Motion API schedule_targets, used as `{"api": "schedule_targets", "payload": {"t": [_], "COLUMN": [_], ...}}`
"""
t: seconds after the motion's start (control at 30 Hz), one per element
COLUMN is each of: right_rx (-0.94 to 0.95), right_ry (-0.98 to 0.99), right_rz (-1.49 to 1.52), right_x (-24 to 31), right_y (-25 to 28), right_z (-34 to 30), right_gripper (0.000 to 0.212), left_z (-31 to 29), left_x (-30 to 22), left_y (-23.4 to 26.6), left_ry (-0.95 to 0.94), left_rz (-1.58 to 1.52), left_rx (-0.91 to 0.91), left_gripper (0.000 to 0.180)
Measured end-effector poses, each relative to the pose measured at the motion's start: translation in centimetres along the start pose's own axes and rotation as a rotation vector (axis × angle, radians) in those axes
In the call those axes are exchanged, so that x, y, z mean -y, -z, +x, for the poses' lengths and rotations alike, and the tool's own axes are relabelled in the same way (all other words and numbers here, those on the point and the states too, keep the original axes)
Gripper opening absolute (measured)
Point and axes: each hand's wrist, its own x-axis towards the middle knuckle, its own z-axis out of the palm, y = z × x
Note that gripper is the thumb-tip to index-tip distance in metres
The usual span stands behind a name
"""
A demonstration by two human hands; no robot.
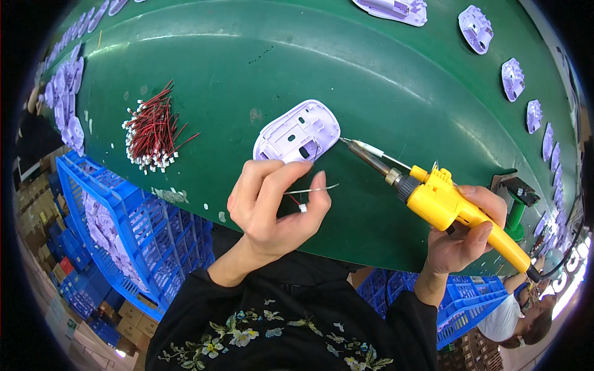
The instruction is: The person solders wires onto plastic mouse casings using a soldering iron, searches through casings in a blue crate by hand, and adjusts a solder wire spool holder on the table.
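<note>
A lilac plastic shell [296, 133] with slots and ribs lies on the green work table. My left hand [275, 201] is bent at the shell's near edge, fingers curled. Held in it is a short red connector wire [302, 207] ending in a white plug, and a thin silvery strand crosses the thumb. Exactly how the fingers grip them is partly hidden. My right hand [467, 232] is wrapped round a yellow soldering gun [439, 201] with a dark cable. Its tip points left, close to the shell's right edge, with a white feed tube running alongside.
A pile of red connector wires [153, 133] with white plugs sits to the left. More lilac shells [476, 29] line the far right and far left. A blue crate [133, 216] holding lilac parts stands at the left table edge. Another person [516, 321] is at the lower right.
</note>
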Motion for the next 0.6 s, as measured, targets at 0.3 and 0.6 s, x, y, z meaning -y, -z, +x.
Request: {"api": "schedule_targets", "payload": {"t": [0.3, 0.6], "right_rx": [-0.077, -0.278], "right_ry": [0.036, 0.034], "right_rz": [0.083, 0.075], "right_x": [0.2, 0.1], "right_y": [0.5, 4.4], "right_z": [0.4, 0.2], "right_gripper": [0.047, 0.041], "left_z": [-0.4, 2.5], "left_x": [-1.8, -2.2], "left_y": [3.8, 16.7], "left_ry": [-0.005, 0.092], "left_rz": [0.022, 0.130], "left_rx": [0.085, -0.135], "left_gripper": [0.022, 0.020]}}
